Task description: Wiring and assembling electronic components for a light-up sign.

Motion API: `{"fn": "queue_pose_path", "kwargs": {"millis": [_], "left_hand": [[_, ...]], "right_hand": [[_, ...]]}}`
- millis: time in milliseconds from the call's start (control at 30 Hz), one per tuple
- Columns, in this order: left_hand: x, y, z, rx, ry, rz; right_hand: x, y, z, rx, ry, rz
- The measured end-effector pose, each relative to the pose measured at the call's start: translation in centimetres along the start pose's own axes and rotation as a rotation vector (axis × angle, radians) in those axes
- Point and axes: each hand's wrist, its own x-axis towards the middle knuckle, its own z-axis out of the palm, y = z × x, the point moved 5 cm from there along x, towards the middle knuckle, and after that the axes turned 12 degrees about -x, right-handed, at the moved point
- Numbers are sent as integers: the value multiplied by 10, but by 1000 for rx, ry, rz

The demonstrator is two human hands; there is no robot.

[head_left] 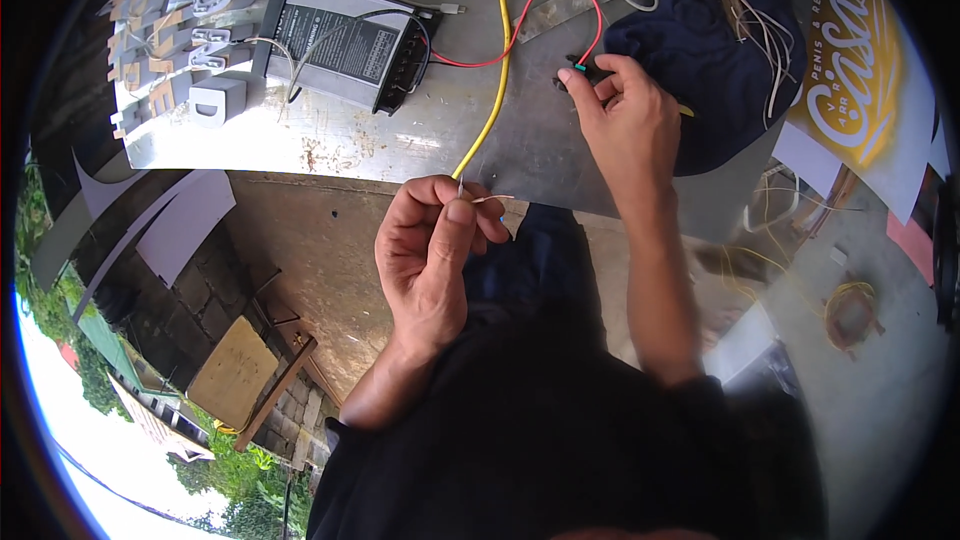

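Within left grip's (428, 260) pinch, yellow cable (504, 60) end; within right grip's (634, 125) pinch, green piece (580, 67).

The person's left hand (430, 250) is pinching wire ends (499, 198) at the tip of a yellow cable (496, 105), by the metal tabletop's (400, 145) edge. The right hand (632, 125) is holding a green-and-black piece (580, 67), possibly a connector, beside a looping red wire (470, 64). A power supply (335, 45) is lying near white block letters (218, 100).
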Motion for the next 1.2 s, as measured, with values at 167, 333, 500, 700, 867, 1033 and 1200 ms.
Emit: {"fn": "queue_pose_path", "kwargs": {"millis": [167, 333, 500, 700, 867, 1033, 1200], "left_hand": [[-1, 0, 1, -73, -9, -19], [-1, 8, 5, -111, -50, 5], [-4, 26, 20, -271, -113, -74], [7, 21, 24, -304, -129, -95], [33, 7, 21, -274, -101, -112], [62, 10, 24, -421, -255, -48], [84, 2, 38, -514, -280, -19]], "right_hand": [[7, 4, 14, -129, -80, 47], [7, 13, 14, 29, -44, 24], [-1, 25, 10, 1066, -454, 337], [-8, 26, 5, 1315, -566, 450], [-7, 30, 11, 1394, -543, 437], [-5, 33, 22, 1370, -560, 337], [-13, 27, 39, 1354, -681, 289]]}}
